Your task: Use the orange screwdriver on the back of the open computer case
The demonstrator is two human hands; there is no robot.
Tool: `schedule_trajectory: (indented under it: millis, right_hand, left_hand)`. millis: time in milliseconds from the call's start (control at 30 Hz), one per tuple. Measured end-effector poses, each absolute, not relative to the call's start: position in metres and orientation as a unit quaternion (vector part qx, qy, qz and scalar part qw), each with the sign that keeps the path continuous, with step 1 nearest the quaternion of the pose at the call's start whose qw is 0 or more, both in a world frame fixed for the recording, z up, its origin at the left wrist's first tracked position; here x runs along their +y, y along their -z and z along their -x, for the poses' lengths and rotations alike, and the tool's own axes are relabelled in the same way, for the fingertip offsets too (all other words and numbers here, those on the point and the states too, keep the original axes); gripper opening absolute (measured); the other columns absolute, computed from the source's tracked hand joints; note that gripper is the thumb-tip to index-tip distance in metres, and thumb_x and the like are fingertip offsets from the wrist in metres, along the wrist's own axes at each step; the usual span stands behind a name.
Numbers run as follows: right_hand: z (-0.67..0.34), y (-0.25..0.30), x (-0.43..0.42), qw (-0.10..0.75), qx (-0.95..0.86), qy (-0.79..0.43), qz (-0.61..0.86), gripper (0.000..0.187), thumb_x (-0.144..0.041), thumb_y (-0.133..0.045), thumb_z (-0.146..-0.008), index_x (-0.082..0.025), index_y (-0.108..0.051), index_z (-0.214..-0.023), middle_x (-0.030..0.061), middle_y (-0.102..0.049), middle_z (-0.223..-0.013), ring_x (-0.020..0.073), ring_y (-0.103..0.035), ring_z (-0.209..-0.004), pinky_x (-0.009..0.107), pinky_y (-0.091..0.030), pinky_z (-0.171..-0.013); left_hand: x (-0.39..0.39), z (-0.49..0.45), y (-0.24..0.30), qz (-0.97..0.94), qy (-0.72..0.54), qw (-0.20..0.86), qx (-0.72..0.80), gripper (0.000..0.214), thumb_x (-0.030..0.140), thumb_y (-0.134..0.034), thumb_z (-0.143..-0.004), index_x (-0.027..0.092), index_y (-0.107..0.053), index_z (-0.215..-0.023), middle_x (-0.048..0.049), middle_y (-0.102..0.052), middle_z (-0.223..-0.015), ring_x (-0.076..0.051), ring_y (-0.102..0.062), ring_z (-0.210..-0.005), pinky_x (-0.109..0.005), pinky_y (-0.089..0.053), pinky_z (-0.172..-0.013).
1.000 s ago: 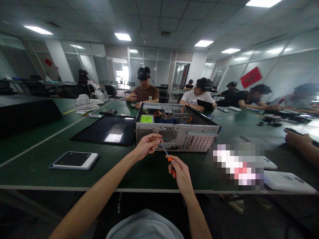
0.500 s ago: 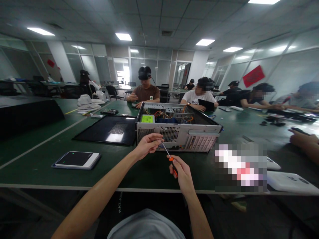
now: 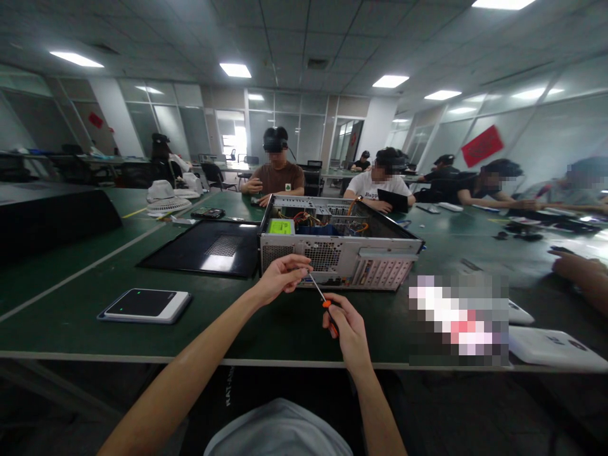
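Bench: green-topped bench point(image 3: 156, 342), pale front edge, pale stripe slanting across its left part.
Computer case point(image 3: 346, 250): lying open at the top, perforated rear panel facing the worker, wiring visible inside.
Black panel point(image 3: 199, 247): flat, just left of the case.
Left end: white-and-black device point(image 3: 147, 305) near the front edge; white fan point(image 3: 168, 206) farther back.
Right end: white device point(image 3: 555, 349) at the front edge.
Room: lit ceiling panels point(image 3: 235, 70), glass partitions, red sign point(image 3: 482, 145); I note a person in brown point(image 3: 279, 180) and a person in white point(image 3: 380, 187) opposite.
Right hand point(image 3: 349, 323): closed round the handle of a screwdriver point(image 3: 326, 304), shaft slanting up and left; forearm rising from lower right.
Left hand point(image 3: 285, 275): before the rear panel, fingers curled, thumb and fingertips at the screwdriver's tip; I cannot tell whether they grip anything. Forearm slanting from lower left.
Screwdriver position: above the bench, in front of the case.
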State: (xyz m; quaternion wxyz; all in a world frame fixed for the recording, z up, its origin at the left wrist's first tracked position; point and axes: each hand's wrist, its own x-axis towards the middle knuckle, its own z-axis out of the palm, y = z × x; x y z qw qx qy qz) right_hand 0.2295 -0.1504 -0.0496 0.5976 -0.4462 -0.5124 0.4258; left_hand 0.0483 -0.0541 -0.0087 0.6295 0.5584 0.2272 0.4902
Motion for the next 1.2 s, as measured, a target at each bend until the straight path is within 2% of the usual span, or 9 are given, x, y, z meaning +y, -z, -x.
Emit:
schedule_trajectory:
  millis: [167,267,400,567,700,833,967,1067,1200]
  right_hand:
    - [-0.233,0.054,-0.149,0.695,-0.423,-0.393,0.429,0.037,-0.032,-0.08,-0.071,-0.023,-0.057,-0.099,-0.0054,-0.057,-0.083,0.0073,-0.05,-0.052,0.023,-0.039,-0.049]
    - [-0.236,0.054,-0.149,0.718,-0.394,-0.402,0.41,0.028,-0.024,-0.075,-0.068,-0.023,-0.053,-0.087,-0.0057,-0.053,-0.084,0.0069,-0.05,-0.057,0.023,-0.041,-0.052]
    - [-0.238,0.05,-0.15,0.725,-0.383,-0.415,0.393,0.025,-0.021,-0.066,-0.065,-0.023,-0.051,-0.086,-0.0044,-0.053,-0.081,0.0101,-0.053,-0.064,0.023,-0.045,-0.055]
    - [-0.238,0.052,-0.15,0.731,-0.364,-0.458,0.352,0.041,-0.026,-0.079,-0.071,-0.025,-0.052,-0.102,-0.0043,-0.064,-0.084,0.0105,-0.06,-0.065,0.025,-0.051,-0.061]
    - [-0.236,0.053,-0.149,0.754,-0.349,-0.449,0.329,0.051,-0.034,-0.089,-0.072,-0.026,-0.056,-0.111,-0.0012,-0.072,-0.094,0.0128,-0.068,-0.08,0.029,-0.06,-0.075]
    - [-0.232,0.049,-0.152,0.775,-0.389,-0.408,0.285,0.036,-0.037,-0.087,-0.077,-0.025,-0.065,-0.102,0.0011,-0.073,-0.101,0.0143,-0.071,-0.085,0.031,-0.063,-0.081]
    - [-0.223,0.042,-0.166,0.769,-0.458,-0.387,0.221,0.025,-0.046,-0.065,-0.097,-0.025,-0.071,-0.109,0.0051,-0.072,-0.109,0.0165,-0.072,-0.09,0.035,-0.063,-0.085]
    - [-0.212,0.036,-0.181,0.738,-0.535,-0.342,0.229,0.021,-0.037,-0.056,-0.104,-0.026,-0.069,-0.117,0.0064,-0.069,-0.116,0.0186,-0.07,-0.103,0.036,-0.062,-0.09]
    - [-0.193,0.027,-0.196,0.653,-0.676,-0.245,0.238,0.022,-0.031,-0.062,-0.1,-0.027,-0.064,-0.122,0.0079,-0.065,-0.124,0.0205,-0.064,-0.117,0.036,-0.057,-0.099]
  left_hand:
    - [-0.054,-0.042,0.002,-0.621,-0.48,0.574,0.233,0.049,0.041,-0.091,-0.07,0.016,-0.072,-0.107,-0.0076,-0.077,-0.097,-0.002,-0.045,-0.046,-0.016,-0.032,-0.039]
    - [-0.056,-0.038,-0.004,-0.662,-0.47,0.53,0.244,0.042,0.041,-0.087,-0.074,0.015,-0.073,-0.104,-0.0088,-0.078,-0.098,-0.004,-0.049,-0.047,-0.016,-0.034,-0.039]
    - [-0.063,-0.027,-0.011,-0.71,-0.468,0.453,0.268,0.029,0.036,-0.084,-0.079,0.015,-0.077,-0.098,-0.0079,-0.079,-0.093,-0.007,-0.057,-0.055,-0.016,-0.04,-0.044]
    - [-0.074,-0.002,-0.01,-0.773,-0.441,0.33,0.313,0.015,0.028,-0.078,-0.084,0.018,-0.081,-0.094,-0.0045,-0.078,-0.082,-0.009,-0.061,-0.058,-0.017,-0.044,-0.051]
    - [-0.085,0.013,0.004,-0.825,-0.428,0.206,0.306,0.013,0.02,-0.07,-0.088,0.021,-0.081,-0.095,-0.0009,-0.078,-0.079,-0.01,-0.064,-0.059,-0.017,-0.048,-0.052]
    - [-0.094,0.014,0.02,-0.859,-0.44,0.024,0.262,0.014,0.018,-0.065,-0.093,0.02,-0.077,-0.101,-0.0004,-0.08,-0.085,-0.01,-0.068,-0.059,-0.018,-0.054,-0.057]
    - [-0.094,0.011,0.026,-0.848,-0.455,-0.143,0.233,0.016,0.014,-0.059,-0.097,0.018,-0.073,-0.103,-0.0028,-0.081,-0.092,-0.013,-0.076,-0.069,-0.02,-0.058,-0.063]
    - [-0.09,0.012,0.022,-0.831,-0.457,-0.201,0.245,0.015,0.014,-0.06,-0.098,0.017,-0.071,-0.107,-0.002,-0.081,-0.089,-0.012,-0.075,-0.063,-0.02,-0.058,-0.063]
    - [-0.082,0.017,0.012,-0.809,-0.471,-0.251,0.247,0.016,0.016,-0.062,-0.099,0.018,-0.069,-0.112,-0.0002,-0.081,-0.085,-0.011,-0.073,-0.058,-0.018,-0.057,-0.061]
